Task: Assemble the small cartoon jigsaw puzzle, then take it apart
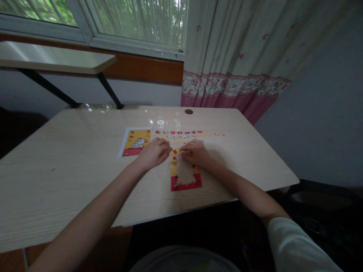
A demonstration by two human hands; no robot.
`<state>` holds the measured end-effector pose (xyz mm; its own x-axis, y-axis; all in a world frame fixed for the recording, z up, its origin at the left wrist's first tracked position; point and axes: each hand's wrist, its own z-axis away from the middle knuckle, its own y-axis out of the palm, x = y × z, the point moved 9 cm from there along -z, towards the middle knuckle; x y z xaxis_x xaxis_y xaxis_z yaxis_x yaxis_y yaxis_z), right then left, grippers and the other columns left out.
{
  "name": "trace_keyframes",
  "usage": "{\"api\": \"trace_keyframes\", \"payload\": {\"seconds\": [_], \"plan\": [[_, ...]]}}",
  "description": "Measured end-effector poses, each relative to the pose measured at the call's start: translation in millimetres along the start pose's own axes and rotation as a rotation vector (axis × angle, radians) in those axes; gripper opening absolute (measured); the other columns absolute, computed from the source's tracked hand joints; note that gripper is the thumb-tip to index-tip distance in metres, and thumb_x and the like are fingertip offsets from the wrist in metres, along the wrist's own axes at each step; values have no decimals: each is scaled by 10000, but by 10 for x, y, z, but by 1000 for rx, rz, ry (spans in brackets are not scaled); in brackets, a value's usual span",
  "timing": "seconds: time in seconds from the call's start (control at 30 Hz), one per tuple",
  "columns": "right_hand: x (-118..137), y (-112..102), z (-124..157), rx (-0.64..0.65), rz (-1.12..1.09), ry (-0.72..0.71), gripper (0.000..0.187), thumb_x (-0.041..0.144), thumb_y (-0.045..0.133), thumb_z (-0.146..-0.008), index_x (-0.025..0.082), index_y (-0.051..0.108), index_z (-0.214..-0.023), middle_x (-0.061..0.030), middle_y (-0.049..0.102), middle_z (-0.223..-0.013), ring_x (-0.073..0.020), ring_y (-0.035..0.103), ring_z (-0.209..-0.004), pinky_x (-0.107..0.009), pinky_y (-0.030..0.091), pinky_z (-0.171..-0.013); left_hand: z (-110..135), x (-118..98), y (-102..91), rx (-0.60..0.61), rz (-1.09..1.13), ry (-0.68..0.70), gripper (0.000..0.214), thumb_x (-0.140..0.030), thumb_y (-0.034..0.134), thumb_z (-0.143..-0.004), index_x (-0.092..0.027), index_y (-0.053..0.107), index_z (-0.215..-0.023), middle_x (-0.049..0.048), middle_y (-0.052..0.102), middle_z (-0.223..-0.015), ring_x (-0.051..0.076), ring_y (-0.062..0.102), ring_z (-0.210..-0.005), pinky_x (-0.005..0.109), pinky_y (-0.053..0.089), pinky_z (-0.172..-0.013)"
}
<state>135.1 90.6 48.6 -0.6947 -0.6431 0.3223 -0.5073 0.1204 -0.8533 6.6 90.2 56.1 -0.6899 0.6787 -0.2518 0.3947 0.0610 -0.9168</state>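
A partly joined jigsaw puzzle [186,186] lies on the desk in front of me, its yellow and red border pieces framing a bare middle. At its upper left corner, my left hand [154,155] has fingers and thumb pressed together against the edge; what they grip, if anything, is hidden. My right hand [197,153] pinches a small pale puzzle piece [185,152] at the upper edge and covers part of the right side. Left of the puzzle lies a printed picture [137,142] of a white animal on yellow and red, partly behind my left hand.
Beyond my hands, loose puzzle pieces [180,132] lie in rows, some hidden by the fingers. The wooden desk [85,166] has a round cable hole [188,112] at the back. A raised shelf [56,56] stands at the back left, and a curtain [227,83] hangs behind.
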Motion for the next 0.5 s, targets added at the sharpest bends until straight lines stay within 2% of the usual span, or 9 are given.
{"api": "trace_keyframes", "payload": {"seconds": [0.2, 0.5], "plan": [[-49, 66, 2, 48, 20, 33, 148, 328, 669, -759, 224, 691, -861, -33, 669, -856, -192, 528, -866, -339, 331, -788, -5, -54, 27, 14, -52, 37, 255, -239, 459, -853, -189, 690, -948, 94, 603, -955, 236, 482, -920, 380, 434, -798], [-55, 62, 10, 35, 11, 56, 147, 305, 660, -759, 223, 689, -877, -34, 666, -859, -196, 521, -858, -345, 333, -796, -8, -193, 85, 70, -48, 101, 295, -171, 453, -843, -196, 664, -1046, 91, 577, -1006, 227, 471, -947, 362, 430, -826]]}}
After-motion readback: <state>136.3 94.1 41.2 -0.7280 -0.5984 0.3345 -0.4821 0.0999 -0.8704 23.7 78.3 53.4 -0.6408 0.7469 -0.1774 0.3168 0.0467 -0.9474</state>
